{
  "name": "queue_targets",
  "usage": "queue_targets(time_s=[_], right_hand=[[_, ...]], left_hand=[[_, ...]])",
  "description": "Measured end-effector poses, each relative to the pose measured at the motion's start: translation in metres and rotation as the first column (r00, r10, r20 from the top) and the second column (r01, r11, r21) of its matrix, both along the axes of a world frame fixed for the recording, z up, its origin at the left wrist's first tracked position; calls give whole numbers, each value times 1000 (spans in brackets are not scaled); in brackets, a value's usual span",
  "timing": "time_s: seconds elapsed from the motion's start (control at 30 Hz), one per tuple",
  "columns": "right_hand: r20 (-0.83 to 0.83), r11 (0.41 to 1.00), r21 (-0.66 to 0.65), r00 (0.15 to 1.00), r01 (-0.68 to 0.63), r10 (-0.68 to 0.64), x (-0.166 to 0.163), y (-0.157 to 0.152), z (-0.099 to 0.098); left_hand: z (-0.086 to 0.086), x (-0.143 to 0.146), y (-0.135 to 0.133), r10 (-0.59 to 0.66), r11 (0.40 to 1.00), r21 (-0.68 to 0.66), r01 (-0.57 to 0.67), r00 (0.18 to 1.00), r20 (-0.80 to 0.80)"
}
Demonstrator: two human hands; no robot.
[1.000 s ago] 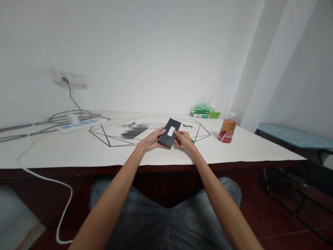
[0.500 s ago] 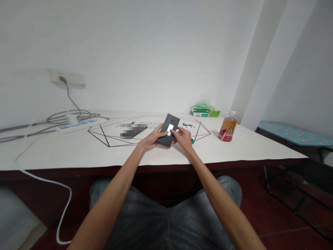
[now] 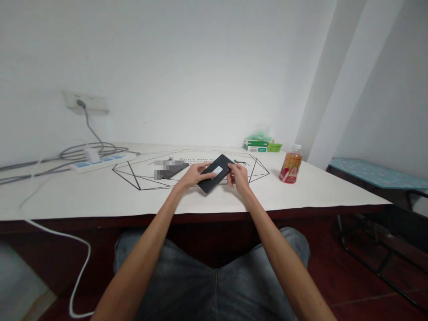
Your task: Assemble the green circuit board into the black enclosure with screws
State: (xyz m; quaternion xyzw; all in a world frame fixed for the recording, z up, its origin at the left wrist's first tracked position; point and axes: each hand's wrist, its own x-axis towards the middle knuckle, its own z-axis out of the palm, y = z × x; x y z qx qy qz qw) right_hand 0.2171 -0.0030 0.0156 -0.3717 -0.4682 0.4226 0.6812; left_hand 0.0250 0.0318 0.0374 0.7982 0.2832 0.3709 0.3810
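Observation:
A flat black rectangular device with a white label on its upper face is held above the table, tilted with its far end to the right. My left hand grips its left side, thumb over the face near the label and fingers partly hidden. At the far right corner my right hand pinches the edge between thumb and forefinger, other fingers curled. Left of my hands, a dark flat object lies on the table, partly covered by a pixelated patch.
The white table has printed black lines and lettering. A bottle of reddish drink stands at right. Green-and-white boxes and a green container sit by the wall. At left lie a power strip and coiled cables.
The black device has turned clockwise and lies flatter. My right hand has shifted from the label area to its far right corner. A green tip beside my right hand no longer shows.

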Motion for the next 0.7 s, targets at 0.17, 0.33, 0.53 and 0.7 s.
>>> queue_targets(time_s=[0.17,0.33,0.53,0.7], right_hand=[[124,993,-52,986,-107,112,-5,3,0],[546,897,220,713,384,-440,19,1,-2],[910,734,229,128,640,-395,56,-3,-15],[983,803,121,45,584,-181,57,-3,-23]], left_hand=[[11,4,8,412,851,482,-210,836,-364],[15,-10,16,412,868,461,-187,790,-454],[5,-44,35,305,943,254,-213,857,-416],[-2,-42,39,256,966,132,-223,898,-356]])
